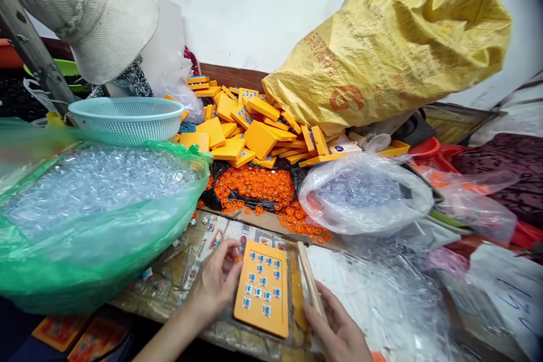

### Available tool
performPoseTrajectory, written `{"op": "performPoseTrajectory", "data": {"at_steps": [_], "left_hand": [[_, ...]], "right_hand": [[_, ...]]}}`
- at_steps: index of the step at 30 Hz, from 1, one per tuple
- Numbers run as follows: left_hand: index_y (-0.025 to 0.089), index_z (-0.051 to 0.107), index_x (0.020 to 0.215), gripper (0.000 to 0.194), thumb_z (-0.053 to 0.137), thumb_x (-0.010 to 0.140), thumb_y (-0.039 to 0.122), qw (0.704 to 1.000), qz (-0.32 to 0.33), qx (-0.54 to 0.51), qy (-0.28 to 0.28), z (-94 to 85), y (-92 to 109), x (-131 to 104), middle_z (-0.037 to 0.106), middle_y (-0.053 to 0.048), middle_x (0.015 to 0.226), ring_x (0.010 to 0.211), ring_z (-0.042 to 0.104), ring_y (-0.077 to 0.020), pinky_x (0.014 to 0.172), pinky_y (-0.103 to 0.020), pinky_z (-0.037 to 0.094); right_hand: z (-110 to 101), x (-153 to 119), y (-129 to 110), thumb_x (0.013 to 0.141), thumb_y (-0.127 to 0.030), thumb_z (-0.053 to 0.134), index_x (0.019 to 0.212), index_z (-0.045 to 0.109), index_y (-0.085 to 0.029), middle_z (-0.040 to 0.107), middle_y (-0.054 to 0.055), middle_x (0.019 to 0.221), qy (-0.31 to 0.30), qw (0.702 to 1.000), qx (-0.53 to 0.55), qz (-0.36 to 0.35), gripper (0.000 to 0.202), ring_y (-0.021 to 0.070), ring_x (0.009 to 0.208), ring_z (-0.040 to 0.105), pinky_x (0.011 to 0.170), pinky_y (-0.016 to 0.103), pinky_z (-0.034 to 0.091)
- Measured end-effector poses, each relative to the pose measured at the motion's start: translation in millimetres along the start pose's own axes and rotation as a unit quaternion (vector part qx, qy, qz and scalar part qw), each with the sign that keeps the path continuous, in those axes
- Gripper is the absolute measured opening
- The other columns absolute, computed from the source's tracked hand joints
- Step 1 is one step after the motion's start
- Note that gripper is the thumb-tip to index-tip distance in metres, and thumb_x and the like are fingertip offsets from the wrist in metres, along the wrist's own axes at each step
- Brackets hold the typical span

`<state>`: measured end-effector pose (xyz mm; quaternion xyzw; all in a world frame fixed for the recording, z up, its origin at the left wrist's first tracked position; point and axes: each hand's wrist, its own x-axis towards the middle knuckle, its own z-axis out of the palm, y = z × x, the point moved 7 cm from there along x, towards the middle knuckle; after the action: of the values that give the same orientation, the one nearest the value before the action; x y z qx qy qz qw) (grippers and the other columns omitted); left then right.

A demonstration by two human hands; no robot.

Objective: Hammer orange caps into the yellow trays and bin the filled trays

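Note:
A yellow-orange board [262, 288] lies on the worktable, with several small blue and white pieces set in its face. At its left edge is my left hand [217, 278], thumb and fingers curled close round a small orange piece [236, 258]. To the right of the board my right hand [335, 322] grips a pale wooden stick [311, 280], which slants up and away. The stick does not touch the board's blue and white pieces.
A green bag [106, 249] of clear plastic parts fills the left; a white bag [365, 220] holds more at the right. Behind are orange rings [254, 185], piled yellow boards [259, 139], a blue basket [127, 116] and a yellow sack [382, 51]. A person's white hat [114, 22] shows upper left.

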<state>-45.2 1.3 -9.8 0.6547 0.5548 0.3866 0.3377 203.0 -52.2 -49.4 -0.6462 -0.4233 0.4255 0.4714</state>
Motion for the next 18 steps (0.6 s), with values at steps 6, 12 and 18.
{"op": "performPoseTrajectory", "data": {"at_steps": [6,12,18], "left_hand": [[0.021,0.043,0.12,0.032,0.046,0.088,0.025,0.999,-0.013,-0.04,-0.004,15.4,2,-16,0.061,-0.007,0.094,0.08,0.064,-0.0165,0.068,-0.027,0.057],[0.018,0.041,0.123,0.036,0.043,0.087,0.014,0.985,0.151,0.087,-0.011,13.5,30,18,0.062,-0.009,0.096,0.091,0.06,-0.0223,0.082,-0.042,0.053],[0.015,0.041,0.124,0.04,0.047,0.085,0.011,0.983,0.152,0.094,-0.027,18.9,21,24,0.063,-0.009,0.092,0.086,0.061,-0.0221,0.079,-0.04,0.054]], "right_hand": [[42,14,-23,0.074,-0.043,0.067,0.109,0.053,-0.022,0.068,0.011,0.113,-0.072,0.993,0.092,0.002,0.043,0.0274,0.103,0.066,0.085,0.039,0.056],[21,8,-19,0.081,-0.048,0.06,0.123,0.049,-0.021,0.064,0.011,0.119,-0.023,0.998,-0.041,-0.035,0.051,0.0245,0.1,0.067,0.081,0.031,0.057],[13,-23,-42,0.087,-0.033,0.056,0.13,0.056,-0.032,0.069,0.004,0.116,-0.094,0.938,-0.251,-0.222,0.043,0.0191,0.096,0.07,0.068,0.016,0.056]]}}
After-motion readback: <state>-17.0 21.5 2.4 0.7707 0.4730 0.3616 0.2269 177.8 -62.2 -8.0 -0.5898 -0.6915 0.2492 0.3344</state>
